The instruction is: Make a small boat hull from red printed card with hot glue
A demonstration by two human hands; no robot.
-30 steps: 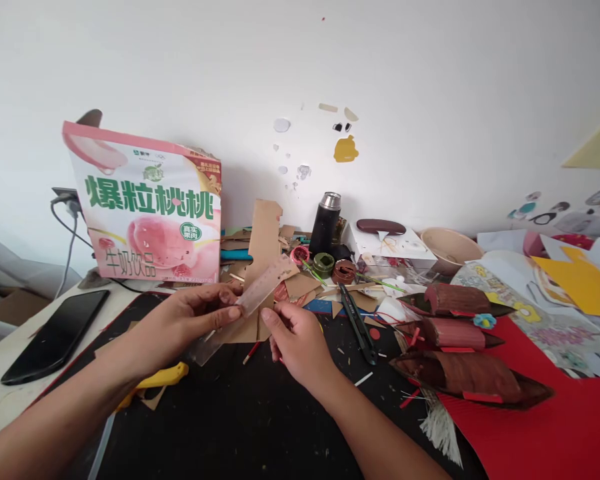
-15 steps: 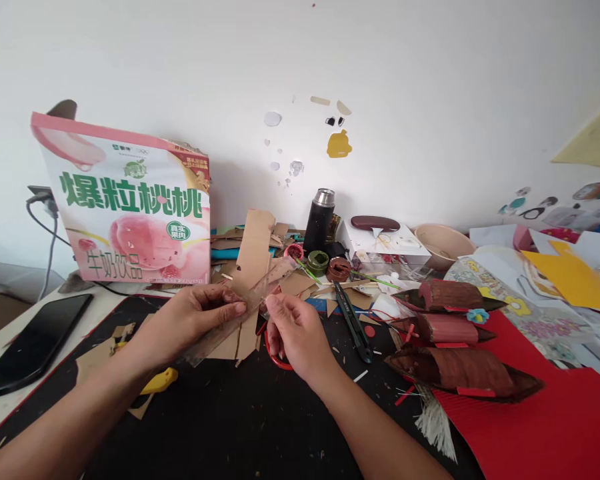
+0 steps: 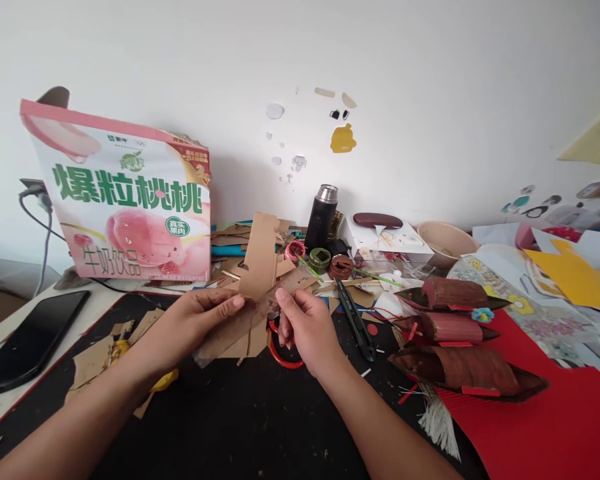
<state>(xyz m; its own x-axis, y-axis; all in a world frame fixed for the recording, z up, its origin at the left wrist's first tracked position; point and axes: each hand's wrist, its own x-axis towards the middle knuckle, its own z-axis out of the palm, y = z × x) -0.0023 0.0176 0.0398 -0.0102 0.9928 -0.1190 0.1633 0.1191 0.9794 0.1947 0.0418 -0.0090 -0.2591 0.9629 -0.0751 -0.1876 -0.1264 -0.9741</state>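
Note:
A smudged, see-through plastic ruler [image 3: 253, 317] is held at a slant above the mat, its far end pointing up to the right. My left hand [image 3: 193, 323] pinches its left edge between thumb and fingers. My right hand [image 3: 305, 327] grips it from the right, thumb lying on its face and fingers curled beneath. Just behind my right hand shows a red ring-shaped handle [image 3: 286, 363]; the rest of that tool is hidden. Beyond the ruler lies a strip of brown cardboard [image 3: 259, 257]. To the right of my right hand is a dark green utility knife [image 3: 354, 320].
A pink drink carton [image 3: 135, 200] stands at the back left, near a black phone [image 3: 35, 340]. Paint jars [image 3: 320, 260] and a black flask [image 3: 323, 217] stand against the wall. Brown boat-shaped models [image 3: 470, 373] lie on the right beside red card [image 3: 540, 427].
My right thumb has moved onto the ruler's face, and the ruler has tilted to show more of its flat side. The view has shifted slightly.

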